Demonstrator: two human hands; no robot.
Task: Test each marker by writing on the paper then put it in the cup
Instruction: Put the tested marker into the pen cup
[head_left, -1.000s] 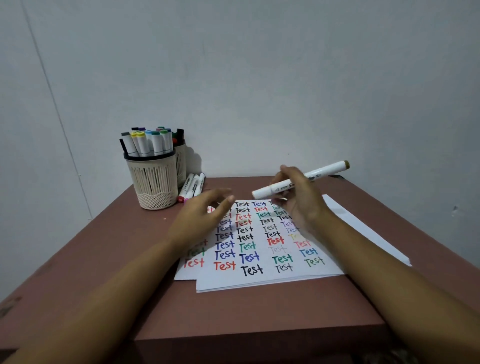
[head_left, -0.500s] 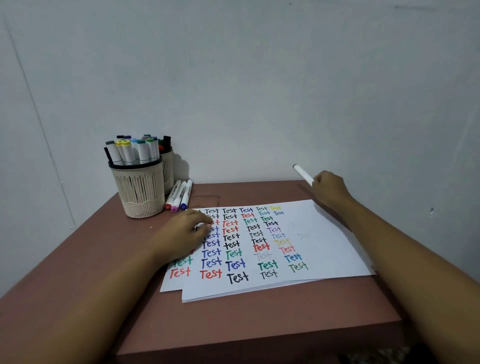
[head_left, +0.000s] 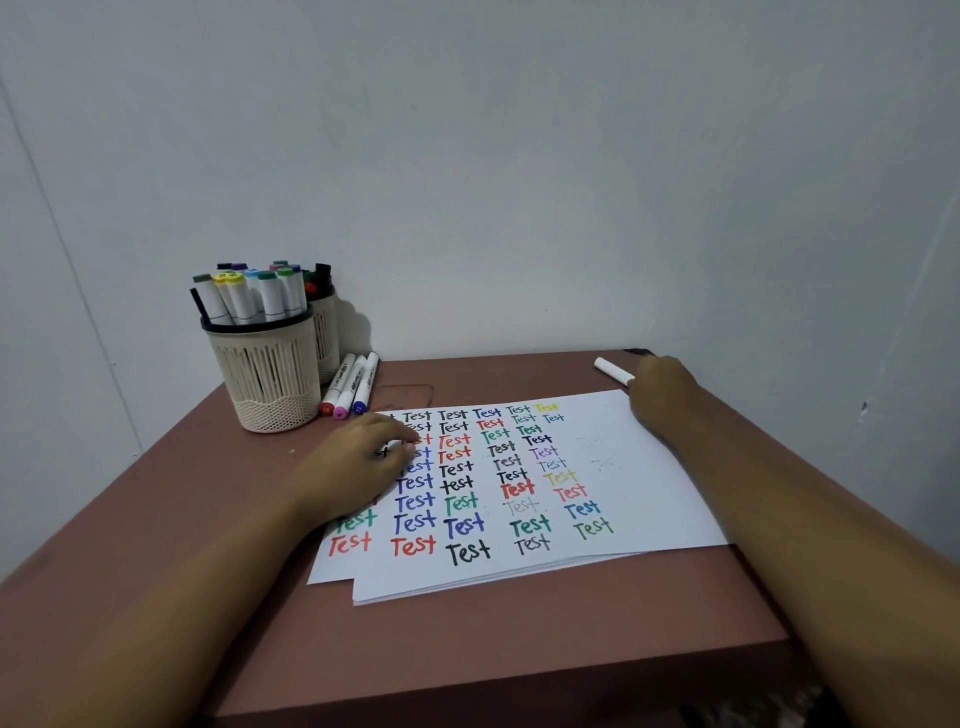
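A white sheet of paper (head_left: 613, 499) covered in rows of coloured "Test" words lies on the brown table (head_left: 467, 639). My left hand (head_left: 358, 462) rests on the paper's left part with its fingers loosely bent. At the paper's far right corner my right hand (head_left: 662, 387) grips a white marker (head_left: 613, 370), whose end sticks out to the left just above the table. A beige slotted cup (head_left: 267, 379) full of markers stands at the far left. Three loose markers (head_left: 348, 387) lie beside it.
A second, smaller cup (head_left: 328, 338) with markers stands behind the first, against the white wall. More sheets lie stacked under the top paper. The table's front edge runs below the sheets. A faint square outline marks the tabletop near the loose markers.
My right hand carried the white marker from above the paper's middle out to the far right corner. My left hand came down onto the paper. The camera tilted slightly.
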